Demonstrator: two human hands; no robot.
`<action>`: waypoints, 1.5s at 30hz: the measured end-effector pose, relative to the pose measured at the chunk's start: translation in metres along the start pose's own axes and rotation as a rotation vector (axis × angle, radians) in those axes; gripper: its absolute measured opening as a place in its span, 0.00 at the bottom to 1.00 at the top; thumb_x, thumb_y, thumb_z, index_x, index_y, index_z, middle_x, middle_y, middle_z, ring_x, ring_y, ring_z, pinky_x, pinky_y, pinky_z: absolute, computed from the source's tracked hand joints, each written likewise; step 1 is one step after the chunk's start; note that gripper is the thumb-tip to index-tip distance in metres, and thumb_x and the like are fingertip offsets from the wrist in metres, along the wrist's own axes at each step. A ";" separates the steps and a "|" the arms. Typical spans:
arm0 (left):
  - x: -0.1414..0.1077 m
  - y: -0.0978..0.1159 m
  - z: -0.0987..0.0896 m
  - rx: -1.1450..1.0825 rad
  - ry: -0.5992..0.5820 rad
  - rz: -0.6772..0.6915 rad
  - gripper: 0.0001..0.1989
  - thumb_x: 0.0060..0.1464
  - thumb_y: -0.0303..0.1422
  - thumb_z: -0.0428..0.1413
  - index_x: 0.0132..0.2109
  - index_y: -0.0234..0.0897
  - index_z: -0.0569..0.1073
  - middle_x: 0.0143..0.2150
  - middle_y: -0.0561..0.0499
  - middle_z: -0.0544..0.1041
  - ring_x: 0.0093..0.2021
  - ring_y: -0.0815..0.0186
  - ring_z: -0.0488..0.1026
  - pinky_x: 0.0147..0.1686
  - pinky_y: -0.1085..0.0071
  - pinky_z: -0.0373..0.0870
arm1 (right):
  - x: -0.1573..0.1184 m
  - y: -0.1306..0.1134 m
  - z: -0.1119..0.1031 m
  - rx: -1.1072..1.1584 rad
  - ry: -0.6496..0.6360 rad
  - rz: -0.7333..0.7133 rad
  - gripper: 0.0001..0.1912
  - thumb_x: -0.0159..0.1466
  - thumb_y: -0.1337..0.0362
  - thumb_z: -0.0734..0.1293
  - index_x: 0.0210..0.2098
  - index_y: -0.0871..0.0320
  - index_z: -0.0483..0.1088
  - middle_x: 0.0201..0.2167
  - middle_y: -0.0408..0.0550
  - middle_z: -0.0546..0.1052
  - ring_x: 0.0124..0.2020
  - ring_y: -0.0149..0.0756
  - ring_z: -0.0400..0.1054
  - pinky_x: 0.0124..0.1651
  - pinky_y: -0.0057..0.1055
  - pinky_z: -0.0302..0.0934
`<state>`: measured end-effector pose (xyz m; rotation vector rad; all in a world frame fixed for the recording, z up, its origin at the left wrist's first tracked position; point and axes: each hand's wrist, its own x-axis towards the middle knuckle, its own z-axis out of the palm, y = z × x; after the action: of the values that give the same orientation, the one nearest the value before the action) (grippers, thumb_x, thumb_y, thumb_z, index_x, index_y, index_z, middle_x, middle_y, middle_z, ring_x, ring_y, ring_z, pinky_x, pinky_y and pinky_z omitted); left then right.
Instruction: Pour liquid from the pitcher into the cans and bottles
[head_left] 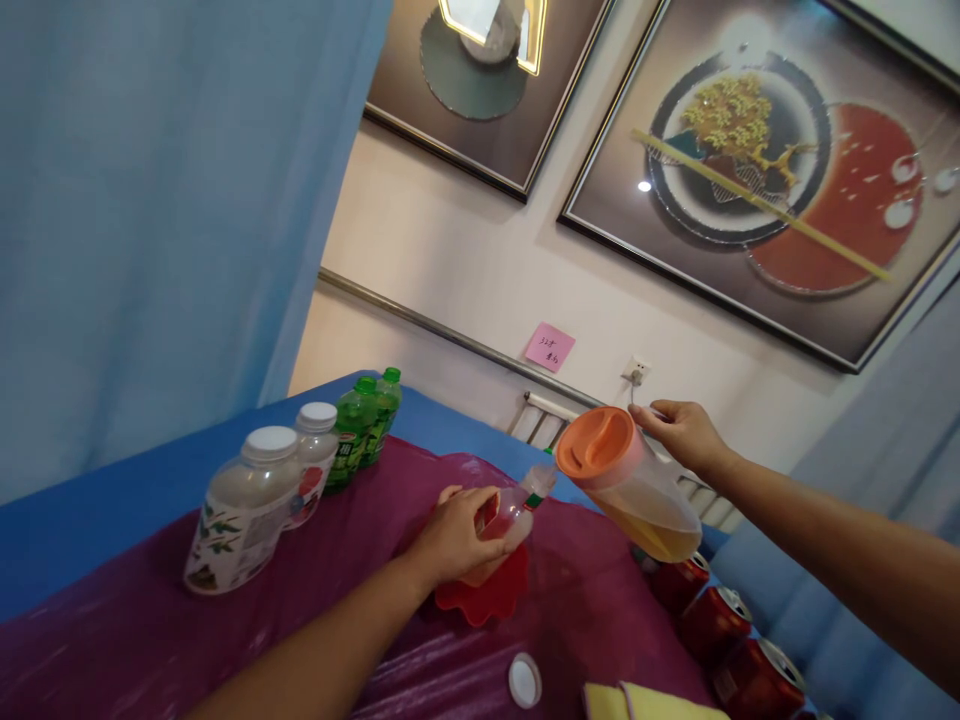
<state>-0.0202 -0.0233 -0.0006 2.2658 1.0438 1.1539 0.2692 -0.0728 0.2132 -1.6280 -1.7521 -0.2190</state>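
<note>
My left hand [457, 535] is closed around a clear bottle [516, 515], which leans to the right with its neck up. A red scalloped dish [484, 598] lies below that hand. By its handle, my right hand [686, 435] grips a clear pitcher [637, 500] with an orange lid [595, 445]. The pitcher is tilted, its lid end toward the bottle's mouth, and yellowish liquid sits low in it. Whether liquid is flowing between them I cannot tell. A white cap [524, 680] lies on the purple sheet in front.
On the left stand two white-capped bottles [244, 515] and two green bottles [351, 430]. Several red cans [716, 622] line the right side, near a folded yellow cloth [652, 703]. A purple plastic sheet [330, 610] covers the blue table [97, 530]. Blue curtains [150, 200] hang at the sides.
</note>
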 end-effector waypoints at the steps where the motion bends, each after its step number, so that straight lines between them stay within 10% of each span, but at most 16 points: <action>1: 0.000 -0.001 0.001 0.004 -0.004 0.001 0.19 0.46 0.48 0.64 0.43 0.43 0.75 0.41 0.51 0.82 0.43 0.57 0.76 0.53 0.57 0.62 | 0.000 0.000 0.000 -0.005 0.001 -0.003 0.31 0.59 0.40 0.64 0.17 0.52 0.47 0.16 0.35 0.46 0.19 0.27 0.43 0.21 0.29 0.39; 45: 0.000 -0.002 0.001 -0.005 -0.015 0.017 0.19 0.47 0.48 0.63 0.42 0.43 0.74 0.41 0.52 0.82 0.42 0.57 0.76 0.54 0.56 0.61 | 0.000 0.002 -0.004 0.016 -0.015 0.039 0.29 0.58 0.41 0.65 0.17 0.53 0.49 0.16 0.36 0.48 0.19 0.26 0.44 0.22 0.29 0.40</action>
<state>-0.0197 -0.0219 -0.0024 2.2808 1.0165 1.1430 0.2727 -0.0746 0.2150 -1.6547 -1.7276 -0.1747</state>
